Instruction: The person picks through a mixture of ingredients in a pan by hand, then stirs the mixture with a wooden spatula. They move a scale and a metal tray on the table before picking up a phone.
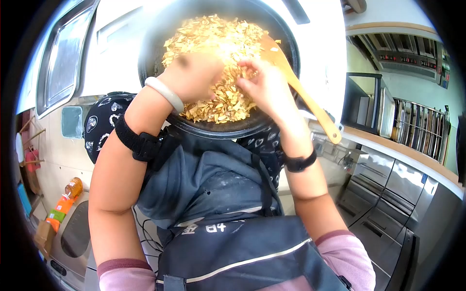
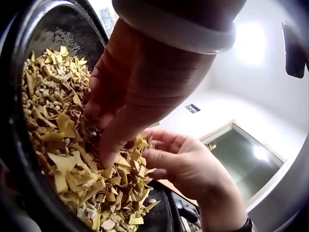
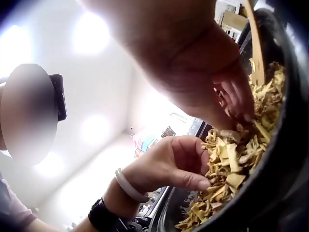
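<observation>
A wide black wok (image 1: pixel 204 130) holds a heap of dried yellow-brown chips (image 1: pixel 218 34), thin and irregular, with small pale grain-like bits among them in the left wrist view. Over the near side of the heap, my left hand (image 1: pixel 196 77) reaches down, its thumb and fingers spread apart among the chips (image 2: pixel 67 166). Facing it from the right is my right hand (image 1: pixel 269 89), with a gap between thumb and index finger and its fingertips touching the heap. Part of the left fingers is hidden by the hand itself. A wooden spatula (image 1: pixel 313 106) leans over the wok's right rim.
A metal tray (image 1: pixel 63 53) stands at the upper left. On the right are a counter with a rack of upright trays (image 1: pixel 421 127) and steel drawers (image 1: pixel 388 179). Bottles and packets (image 1: pixel 62 206) lie at the lower left. A dark handle (image 1: pixel 296 10) shows beyond the wok.
</observation>
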Demonstrator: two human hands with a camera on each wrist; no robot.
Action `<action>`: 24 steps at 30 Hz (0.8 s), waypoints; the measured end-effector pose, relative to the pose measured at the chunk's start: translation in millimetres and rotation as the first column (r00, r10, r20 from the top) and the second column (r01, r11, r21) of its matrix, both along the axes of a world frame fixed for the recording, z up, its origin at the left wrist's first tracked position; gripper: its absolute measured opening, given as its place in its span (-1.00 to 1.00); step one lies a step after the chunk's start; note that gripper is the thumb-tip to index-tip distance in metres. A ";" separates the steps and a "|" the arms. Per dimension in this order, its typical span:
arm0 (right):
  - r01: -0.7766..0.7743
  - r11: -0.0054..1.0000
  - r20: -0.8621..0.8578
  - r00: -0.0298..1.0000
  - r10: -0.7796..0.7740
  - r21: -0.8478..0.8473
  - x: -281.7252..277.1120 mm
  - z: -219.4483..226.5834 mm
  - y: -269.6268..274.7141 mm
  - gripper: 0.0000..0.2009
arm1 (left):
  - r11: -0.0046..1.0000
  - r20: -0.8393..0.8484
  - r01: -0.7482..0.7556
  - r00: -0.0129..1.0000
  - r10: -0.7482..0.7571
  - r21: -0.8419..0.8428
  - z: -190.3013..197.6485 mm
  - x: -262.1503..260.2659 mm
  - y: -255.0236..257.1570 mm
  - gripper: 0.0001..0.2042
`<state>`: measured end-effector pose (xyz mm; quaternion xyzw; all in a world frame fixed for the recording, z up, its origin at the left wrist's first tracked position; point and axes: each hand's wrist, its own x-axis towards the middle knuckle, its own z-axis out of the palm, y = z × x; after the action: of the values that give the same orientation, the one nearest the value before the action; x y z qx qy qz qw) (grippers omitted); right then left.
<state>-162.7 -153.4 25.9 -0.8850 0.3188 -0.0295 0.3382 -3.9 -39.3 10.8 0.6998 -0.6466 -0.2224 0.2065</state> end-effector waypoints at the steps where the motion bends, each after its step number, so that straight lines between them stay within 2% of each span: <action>1: 0.048 0.995 0.095 0.994 -0.056 0.081 5.0 2.4 2.8 -0.62 | 1.000 0.003 0.003 1.000 -0.003 0.001 0.8 0.7 -0.9 -0.73; 2: 0.090 0.993 0.204 0.974 -0.103 0.074 8.0 7.9 7.1 -0.66 | 1.000 -0.013 0.001 1.000 -0.001 0.004 2.2 2.1 -1.4 -0.77; 3: 0.090 0.993 0.205 0.973 -0.103 0.075 7.2 6.8 6.7 -0.66 | 1.000 -0.030 -0.002 1.000 0.002 0.008 4.1 3.5 -1.6 -0.81; 5: 0.058 0.988 0.278 0.960 -0.016 -0.143 4.5 4.0 5.0 -0.73 | 1.000 -0.010 -0.008 1.000 0.009 0.023 5.7 7.2 -1.8 -0.83; 6: 0.057 0.988 0.276 0.961 -0.015 -0.143 3.5 4.8 7.4 -0.73 | 0.999 0.009 -0.015 1.000 0.014 0.038 5.6 8.5 -2.1 -0.86; 8: -0.144 0.966 0.166 0.969 0.182 -0.214 -0.2 7.2 18.8 -0.76 | 0.998 0.024 -0.031 0.999 0.029 0.054 4.6 10.1 -3.0 -0.87; 9: -0.185 0.962 0.076 0.976 0.204 -0.201 -0.3 3.7 25.6 -0.75 | 0.996 0.043 -0.046 0.998 0.043 0.070 3.9 10.7 -3.1 -0.89; 11: -0.263 0.917 0.016 0.960 0.280 -0.300 2.0 -4.4 38.5 -0.72 | 0.998 0.047 -0.035 0.998 0.033 0.053 -0.1 12.5 -3.3 -0.90; 13: -0.276 0.901 -0.022 0.958 0.285 -0.334 4.7 -9.0 43.7 -0.70 | 0.999 0.053 -0.023 0.998 0.021 0.038 -0.1 12.8 -2.8 -0.90; 17: -0.243 0.878 0.070 0.952 0.297 -0.411 10.9 -2.7 52.9 -0.65 | 0.995 0.049 -0.052 0.998 0.048 0.083 4.0 14.6 -3.4 -0.91; 19: -0.323 0.856 -0.013 0.938 0.348 -0.404 11.4 -2.6 57.5 -0.65 | 0.995 0.058 -0.043 0.998 0.038 0.087 -0.2 16.6 -3.8 -0.91; 21: -0.305 0.838 -0.040 0.946 0.323 -0.453 10.1 -12.4 56.3 -0.69 | 0.986 0.176 -0.019 0.983 0.049 -0.167 -10.6 17.5 -1.9 -0.92; 24: -0.316 0.851 -0.083 0.947 0.311 -0.419 9.7 -15.5 50.3 -0.78 | 0.985 0.159 -0.028 0.986 0.055 -0.167 -15.9 18.6 -3.6 -0.92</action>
<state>-153.0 -103.1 10.5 -0.9775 0.1582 -0.0374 0.1347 14.6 -42.9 -5.1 0.7095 -0.6628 -0.1059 0.2146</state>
